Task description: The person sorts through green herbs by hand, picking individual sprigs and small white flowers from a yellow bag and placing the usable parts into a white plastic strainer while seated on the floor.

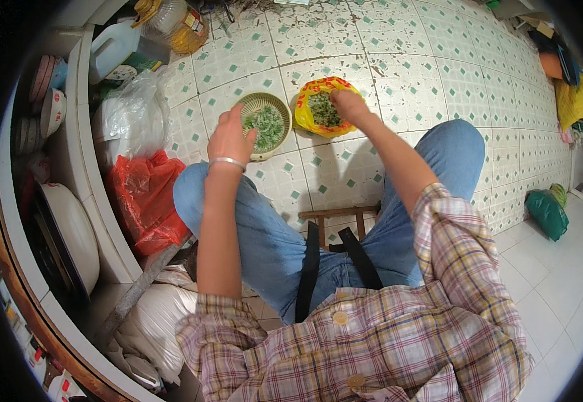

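Note:
On the tiled floor stands a round, ribbed, cream-coloured basket (286,131) holding small green and whitish plant pieces (267,125). My left hand (230,138), with a silver bangle at the wrist, is at the left rim of this basket; its fingers are apart and nothing shows in them. Just right of the basket is a yellow plastic bag (304,108) with red print, its mouth wide and more darker green plant matter (323,110) inside. My right hand (350,106) is over the bag's right side, fingers bent down at the contents; whether they pinch anything is hidden.
At left lie a red plastic bag (146,201) and a clear plastic bag (138,118) beside an open cabinet with bowls (53,113). Plastic jugs (115,47) stand at the upper left. A wooden stool (339,212) is between my knees. A green bag (548,213) lies far right.

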A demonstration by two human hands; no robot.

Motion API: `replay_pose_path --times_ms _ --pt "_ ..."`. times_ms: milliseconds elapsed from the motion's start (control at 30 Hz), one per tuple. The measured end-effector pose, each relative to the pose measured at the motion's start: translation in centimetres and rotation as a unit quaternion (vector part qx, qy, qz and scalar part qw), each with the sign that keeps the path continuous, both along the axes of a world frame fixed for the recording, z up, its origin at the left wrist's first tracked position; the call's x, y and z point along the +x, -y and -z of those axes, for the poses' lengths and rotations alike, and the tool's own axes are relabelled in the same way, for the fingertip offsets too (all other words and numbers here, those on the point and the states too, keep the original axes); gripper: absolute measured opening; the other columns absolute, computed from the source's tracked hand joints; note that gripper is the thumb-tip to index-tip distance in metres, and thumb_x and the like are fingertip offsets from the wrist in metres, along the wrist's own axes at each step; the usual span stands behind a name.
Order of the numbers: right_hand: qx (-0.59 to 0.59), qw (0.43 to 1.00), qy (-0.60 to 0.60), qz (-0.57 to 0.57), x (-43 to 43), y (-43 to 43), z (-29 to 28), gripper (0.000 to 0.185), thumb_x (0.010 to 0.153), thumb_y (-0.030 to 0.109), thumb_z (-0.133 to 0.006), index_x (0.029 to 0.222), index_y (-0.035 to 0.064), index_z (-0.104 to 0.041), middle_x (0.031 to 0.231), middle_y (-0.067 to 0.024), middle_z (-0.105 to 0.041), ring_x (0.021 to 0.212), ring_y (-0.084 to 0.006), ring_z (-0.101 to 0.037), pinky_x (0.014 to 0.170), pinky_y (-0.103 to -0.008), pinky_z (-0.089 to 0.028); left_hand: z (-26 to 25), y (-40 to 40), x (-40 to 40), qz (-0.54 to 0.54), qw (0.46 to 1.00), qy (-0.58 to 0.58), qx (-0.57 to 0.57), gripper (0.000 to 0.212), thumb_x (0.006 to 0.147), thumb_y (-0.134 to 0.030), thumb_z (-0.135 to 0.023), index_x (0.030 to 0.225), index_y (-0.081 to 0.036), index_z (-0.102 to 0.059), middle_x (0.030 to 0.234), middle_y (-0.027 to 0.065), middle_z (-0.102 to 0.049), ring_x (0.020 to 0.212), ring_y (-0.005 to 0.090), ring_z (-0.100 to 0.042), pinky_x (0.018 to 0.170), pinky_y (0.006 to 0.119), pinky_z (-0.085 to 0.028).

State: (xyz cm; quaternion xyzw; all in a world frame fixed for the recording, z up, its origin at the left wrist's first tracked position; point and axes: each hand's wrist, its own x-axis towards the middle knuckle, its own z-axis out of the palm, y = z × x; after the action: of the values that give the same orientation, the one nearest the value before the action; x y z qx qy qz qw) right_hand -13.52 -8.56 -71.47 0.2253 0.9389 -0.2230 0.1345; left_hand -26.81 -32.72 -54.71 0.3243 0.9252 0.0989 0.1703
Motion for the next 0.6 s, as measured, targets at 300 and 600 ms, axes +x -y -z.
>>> replay_pose_path --times_ms 300,600 --pt "-0.025 0.996 -0.022 0.083 0.3 6.4 6.4 0.015 0.075 0.008 -0.057 0.089 0.0066 -0.061 0.085 -0.0171 -0.062 0.083 -0.0332 -0.060 0.074 -0.0405 -0.048 -0.6 1.6 7.2 -0.076 0.933 0.209 0.282 0.031 0.081 -0.007 -0.060 0.112 -0.008 -0.055 0.108 0.0085 -0.057 0.081 0.0157 -0.061 0.065 0.024 -0.051" --pt "-0.054 0.998 -0.032 0.000 0.4 4.3 5.2 0.014 0.077 0.013 -0.055 0.088 0.0088 -0.062 0.084 -0.0170 -0.062 0.080 -0.0328 -0.060 0.075 -0.0411 -0.048 0.1 -0.4 7.0 -0.060 0.922 0.206 0.323 0.023 0.080 -0.004 -0.057 0.104 -0.005 -0.058 0.099 0.0110 -0.058 0.074 0.0196 -0.063 0.060 0.028 -0.053"
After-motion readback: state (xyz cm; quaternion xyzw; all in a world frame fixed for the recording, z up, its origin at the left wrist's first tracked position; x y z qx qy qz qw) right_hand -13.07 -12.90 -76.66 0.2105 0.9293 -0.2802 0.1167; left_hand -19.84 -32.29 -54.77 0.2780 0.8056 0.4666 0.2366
